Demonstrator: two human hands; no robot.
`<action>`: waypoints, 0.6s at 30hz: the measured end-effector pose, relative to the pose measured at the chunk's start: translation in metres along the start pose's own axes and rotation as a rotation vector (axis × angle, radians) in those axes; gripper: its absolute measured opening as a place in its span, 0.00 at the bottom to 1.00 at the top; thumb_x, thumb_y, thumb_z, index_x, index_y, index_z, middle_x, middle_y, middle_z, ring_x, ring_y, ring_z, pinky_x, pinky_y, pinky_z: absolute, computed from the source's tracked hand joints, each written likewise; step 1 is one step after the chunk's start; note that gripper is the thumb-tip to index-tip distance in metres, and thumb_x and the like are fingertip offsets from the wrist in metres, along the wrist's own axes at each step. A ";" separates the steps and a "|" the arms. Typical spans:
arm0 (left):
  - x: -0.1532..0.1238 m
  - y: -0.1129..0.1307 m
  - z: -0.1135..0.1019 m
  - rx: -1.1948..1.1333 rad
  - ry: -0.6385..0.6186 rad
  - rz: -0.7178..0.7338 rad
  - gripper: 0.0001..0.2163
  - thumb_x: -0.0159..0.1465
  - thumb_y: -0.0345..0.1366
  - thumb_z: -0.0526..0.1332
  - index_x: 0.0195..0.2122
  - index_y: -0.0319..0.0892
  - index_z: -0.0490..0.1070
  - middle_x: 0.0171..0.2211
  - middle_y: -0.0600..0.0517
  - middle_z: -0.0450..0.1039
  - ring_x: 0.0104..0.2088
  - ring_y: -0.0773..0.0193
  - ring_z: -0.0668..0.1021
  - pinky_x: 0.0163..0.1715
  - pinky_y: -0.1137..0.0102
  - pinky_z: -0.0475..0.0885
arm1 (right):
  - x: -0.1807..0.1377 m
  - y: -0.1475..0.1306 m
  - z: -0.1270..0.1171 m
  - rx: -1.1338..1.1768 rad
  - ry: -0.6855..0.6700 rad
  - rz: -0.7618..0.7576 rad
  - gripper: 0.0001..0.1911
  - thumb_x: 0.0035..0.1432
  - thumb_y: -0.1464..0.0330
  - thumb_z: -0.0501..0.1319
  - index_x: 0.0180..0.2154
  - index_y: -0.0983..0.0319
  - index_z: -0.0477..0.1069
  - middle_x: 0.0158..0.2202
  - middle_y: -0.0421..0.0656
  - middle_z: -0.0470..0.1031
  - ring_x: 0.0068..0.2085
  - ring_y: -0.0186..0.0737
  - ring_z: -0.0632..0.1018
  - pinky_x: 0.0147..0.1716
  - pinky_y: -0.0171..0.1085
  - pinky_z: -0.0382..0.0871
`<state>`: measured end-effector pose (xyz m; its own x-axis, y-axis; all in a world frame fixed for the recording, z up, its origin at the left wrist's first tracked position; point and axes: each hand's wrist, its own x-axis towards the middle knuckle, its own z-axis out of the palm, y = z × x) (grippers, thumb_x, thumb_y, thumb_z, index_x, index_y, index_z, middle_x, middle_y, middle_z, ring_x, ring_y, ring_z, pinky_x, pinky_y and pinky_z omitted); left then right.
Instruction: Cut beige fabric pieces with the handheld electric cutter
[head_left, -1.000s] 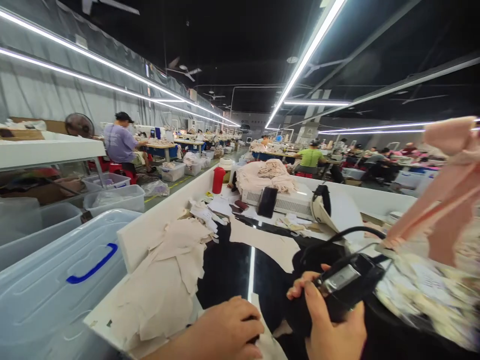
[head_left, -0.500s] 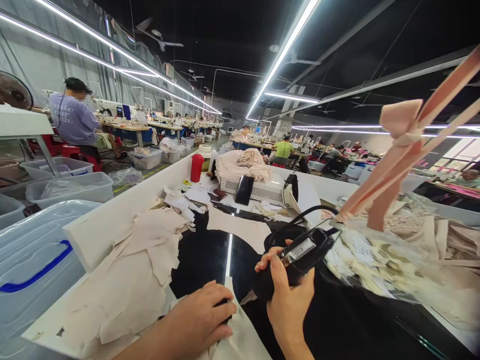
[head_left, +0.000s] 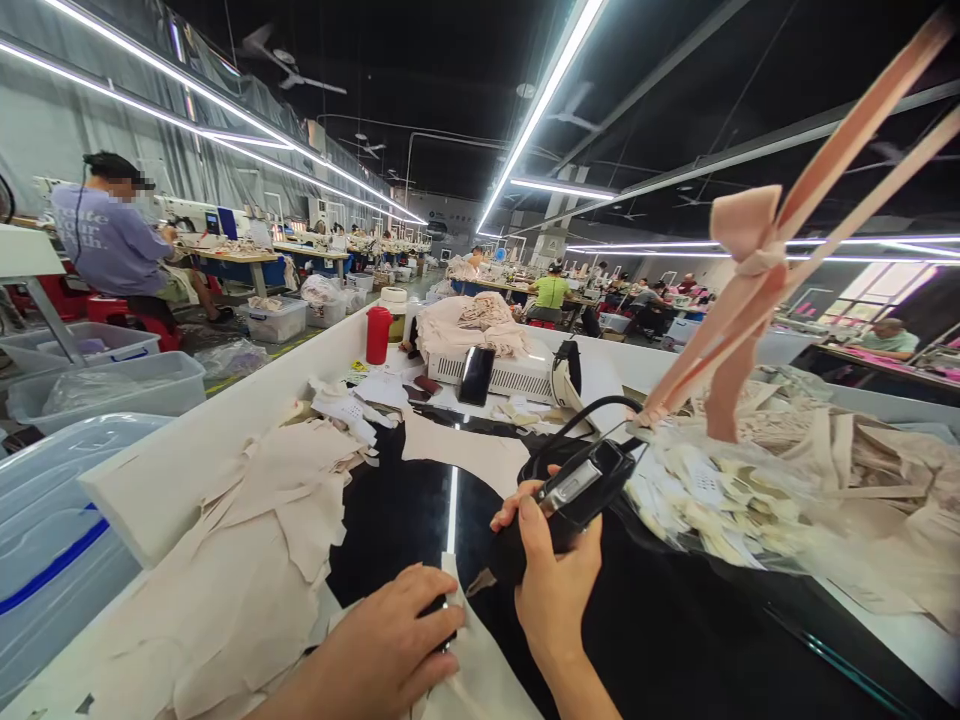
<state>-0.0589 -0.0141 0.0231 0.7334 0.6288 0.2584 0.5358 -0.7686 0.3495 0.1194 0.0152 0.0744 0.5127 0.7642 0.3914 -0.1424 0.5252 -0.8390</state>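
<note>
My right hand [head_left: 555, 585] is closed around a black corded handheld tool [head_left: 592, 480] with a silver plate on its top, held over the black work surface [head_left: 675, 620]. Its underside is hidden. The fingers of my left hand [head_left: 390, 635] curl over a small dark object [head_left: 448, 618], mostly covered, on a pale strip of fabric [head_left: 480, 665]. A small fabric scrap [head_left: 481, 581] lies between the hands. Beyond them rests a curved beige fabric panel [head_left: 465, 457]. A stack of beige cut pieces [head_left: 262, 550] spreads left of my left hand.
A knotted pink strap [head_left: 750, 270] hangs at the right above a plastic bag of pale pieces [head_left: 712, 490]. A phone [head_left: 477, 375] leans on a white vented box [head_left: 525, 377] near a red cup [head_left: 379, 335]. Clear bins [head_left: 82, 500] stand left; several people sit at machines.
The camera has turned slightly right, so the scene sits further left in view. Both hands keep their grip, with little movement over the surface.
</note>
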 end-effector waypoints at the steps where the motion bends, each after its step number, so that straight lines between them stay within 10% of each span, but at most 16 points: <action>1: 0.000 -0.001 0.002 -0.001 0.015 0.013 0.16 0.68 0.28 0.68 0.56 0.45 0.73 0.60 0.44 0.73 0.58 0.50 0.78 0.61 0.56 0.76 | 0.000 0.001 0.001 -0.002 -0.002 0.001 0.18 0.60 0.62 0.72 0.47 0.57 0.68 0.32 0.34 0.76 0.25 0.34 0.76 0.30 0.37 0.75; 18: 0.002 -0.016 0.021 -0.018 0.108 0.106 0.09 0.77 0.35 0.59 0.55 0.49 0.75 0.55 0.45 0.76 0.52 0.56 0.79 0.53 0.63 0.79 | 0.001 0.012 -0.010 -0.133 0.121 0.109 0.31 0.48 0.56 0.79 0.49 0.59 0.71 0.28 0.36 0.78 0.25 0.40 0.78 0.26 0.38 0.76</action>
<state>-0.0569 -0.0029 -0.0005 0.7353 0.5544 0.3898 0.4497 -0.8294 0.3314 0.1261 0.0182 0.0611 0.5997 0.7589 0.2537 -0.0934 0.3813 -0.9197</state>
